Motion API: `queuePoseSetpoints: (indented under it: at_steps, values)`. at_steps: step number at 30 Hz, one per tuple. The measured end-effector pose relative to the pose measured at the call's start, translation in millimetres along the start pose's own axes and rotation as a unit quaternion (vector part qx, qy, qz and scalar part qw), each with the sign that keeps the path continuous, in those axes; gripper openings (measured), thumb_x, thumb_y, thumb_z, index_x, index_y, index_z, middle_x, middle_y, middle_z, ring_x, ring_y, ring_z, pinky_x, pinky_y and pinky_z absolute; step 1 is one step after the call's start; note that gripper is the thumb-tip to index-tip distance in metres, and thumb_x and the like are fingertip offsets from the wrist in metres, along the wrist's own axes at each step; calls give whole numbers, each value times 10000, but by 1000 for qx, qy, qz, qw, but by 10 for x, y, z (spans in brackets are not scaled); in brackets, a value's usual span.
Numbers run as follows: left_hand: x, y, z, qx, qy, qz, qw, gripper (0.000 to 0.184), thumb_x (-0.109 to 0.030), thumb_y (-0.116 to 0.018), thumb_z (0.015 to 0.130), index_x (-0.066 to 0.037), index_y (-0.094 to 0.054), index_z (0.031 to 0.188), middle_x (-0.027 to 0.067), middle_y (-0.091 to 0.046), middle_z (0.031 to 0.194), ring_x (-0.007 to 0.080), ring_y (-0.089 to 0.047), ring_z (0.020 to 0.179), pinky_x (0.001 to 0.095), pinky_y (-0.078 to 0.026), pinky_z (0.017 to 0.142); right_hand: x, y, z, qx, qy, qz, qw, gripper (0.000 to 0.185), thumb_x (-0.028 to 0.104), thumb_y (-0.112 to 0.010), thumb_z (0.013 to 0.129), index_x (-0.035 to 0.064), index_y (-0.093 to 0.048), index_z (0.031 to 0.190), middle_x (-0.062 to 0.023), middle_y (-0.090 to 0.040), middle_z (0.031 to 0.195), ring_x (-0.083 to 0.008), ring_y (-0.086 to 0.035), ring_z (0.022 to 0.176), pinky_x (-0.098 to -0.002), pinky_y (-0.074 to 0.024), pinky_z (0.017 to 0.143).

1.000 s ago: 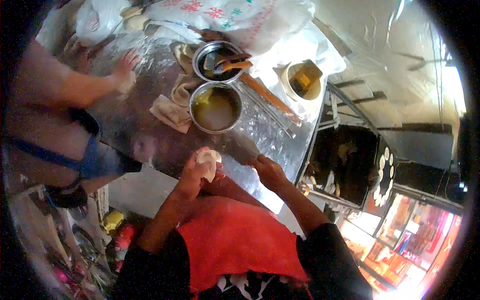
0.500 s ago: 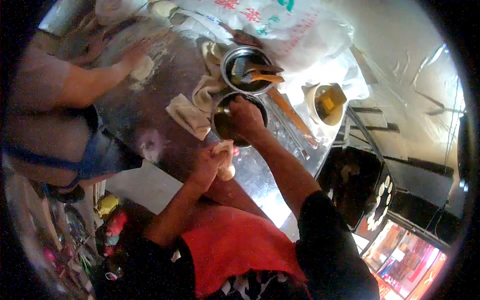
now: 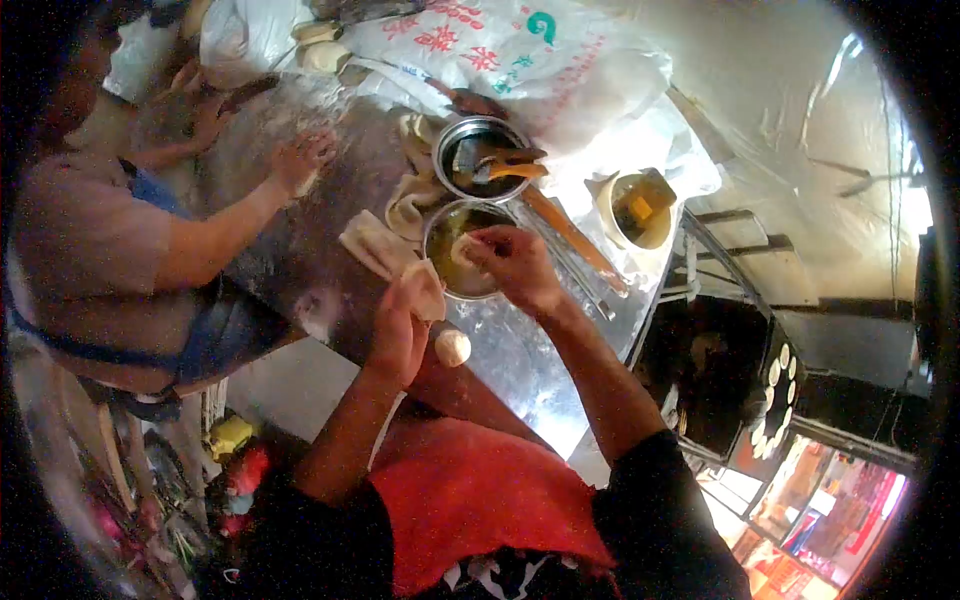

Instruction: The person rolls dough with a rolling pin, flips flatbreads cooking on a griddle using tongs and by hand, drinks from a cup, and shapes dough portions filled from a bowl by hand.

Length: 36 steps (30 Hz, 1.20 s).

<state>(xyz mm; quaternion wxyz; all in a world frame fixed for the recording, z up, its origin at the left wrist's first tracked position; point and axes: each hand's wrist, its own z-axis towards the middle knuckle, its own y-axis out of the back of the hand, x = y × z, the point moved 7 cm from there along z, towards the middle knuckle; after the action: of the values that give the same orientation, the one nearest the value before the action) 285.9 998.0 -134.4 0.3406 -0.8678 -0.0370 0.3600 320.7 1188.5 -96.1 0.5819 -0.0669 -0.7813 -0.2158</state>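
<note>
In the head view my left hand (image 3: 398, 335) is closed around a flat, folded piece of pale dough (image 3: 427, 290) near the table's front edge. My right hand (image 3: 518, 268) pinches a pale lump (image 3: 464, 249) over a metal bowl (image 3: 430, 262) of yellowish contents; what the lump is made of is unclear. Just right of my left hand sits a round dough ball (image 3: 452, 347). Behind the left hand, strips of pale dough (image 3: 370, 243) lie on the table beside the bowl.
A second metal bowl (image 3: 443, 172) holds a brush (image 3: 515, 171). Beside it lie a wooden stick (image 3: 565, 228) and metal rods. A pale tub (image 3: 612, 215) stands right, near a dark griddle (image 3: 700, 375). At left, a co-worker's hand (image 3: 300, 160) rests on the floured table (image 3: 270, 235).
My right hand has lifted out of the bowl with a pale lump in its fingers. My left hand has shifted slightly left, exposing the dough ball. The co-worker's hand has moved.
</note>
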Motion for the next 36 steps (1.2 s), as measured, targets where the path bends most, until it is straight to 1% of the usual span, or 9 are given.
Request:
queuePoseSetpoints:
  at_steps: [5, 8, 11, 19, 25, 28, 31, 33, 36]
  values:
    - [155, -705, -198, 140, 71, -48, 986, 361, -302, -476, 1046, -49, -569, 1285, 113, -617, 1289, 220, -619, 1141, 364, -498, 977, 365, 66, -917, -100, 40, -28, 994, 431, 178, -848, 762, 19, -606, 1082, -124, -687, 940, -208, -652, 792, -343, -534, 722]
    - [-39, -1174, -582, 247, -239, 376, 860, 321, -237, -533, 1018, -13, -600, 1239, 112, -646, 1240, 220, -625, 1132, 371, -488, 993, 320, 307, -1207, -192, 55, -64, 978, 539, 125, -847, 705, 35, -528, 1130, -133, -643, 949, -240, -627, 826, -369, -525, 741]
    - [481, -1168, -460, 280, 41, 90, 955, 340, -135, -599, 958, -6, -600, 1272, 100, -643, 1245, 185, -618, 1130, 365, -487, 978, 177, 467, -1444, -184, 62, 10, 981, 532, 93, -821, 738, 30, -525, 1176, -138, -656, 1005, -229, -639, 895, -363, -530, 780]
    - [713, -1622, -993, 420, 162, 113, 886, 396, -178, -515, 1008, -17, -527, 1370, 71, -622, 1265, 168, -583, 1142, 339, -467, 949, 198, 655, -2183, -15, -3, 285, 958, 334, 60, -675, 918, 14, -588, 1237, -98, -702, 1097, -181, -650, 990, -350, -537, 912]
    - [981, -1760, -1023, 335, 138, 182, 914, 455, -196, -546, 995, -4, -512, 1406, 77, -616, 1245, 166, -593, 1096, 351, -469, 956, 126, 807, -2468, -279, 83, 21, 956, 309, 149, -739, 854, 14, -604, 1097, -144, -694, 811, -247, -675, 726, -382, -534, 671]
    - [883, -1842, -1188, 387, 126, 225, 885, 547, -203, -600, 945, -39, -472, 1451, 74, -611, 1259, 199, -603, 1103, 370, -498, 959, 206, 966, -2622, -146, 45, 35, 988, 476, 254, -783, 814, 42, -578, 1188, -167, -694, 1003, -312, -671, 911, -435, -528, 781]
    - [919, -1954, -1405, 387, 118, 253, 879, 772, -20, -530, 791, -141, -375, 1538, 41, -621, 1218, 171, -622, 1000, 267, -547, 820, 512, 1085, -2955, -194, 214, -314, 904, 636, 421, -793, 772, 94, -553, 1261, -178, -604, 1250, -329, -566, 1170, -520, -441, 977]
    - [1078, -1906, -1497, 424, 135, 326, 834, 809, 20, -468, 775, -167, -350, 1553, 40, -580, 1298, 152, -603, 1034, 237, -540, 781, 469, 1047, -2882, -122, 99, -433, 888, 708, 533, -768, 738, 114, -559, 1268, -160, -504, 1377, -333, -437, 1309, -589, -304, 1094]
    - [1102, -2126, -1705, 472, 143, 270, 827, 871, -36, -517, 809, -138, -176, 1605, 69, -331, 1566, 169, -507, 1202, 285, -473, 891, 556, 1012, -3056, -183, 235, -424, 855, 649, 517, -733, 773, 69, -579, 1216, -149, -553, 1285, -335, -470, 1262, -596, -298, 1097]
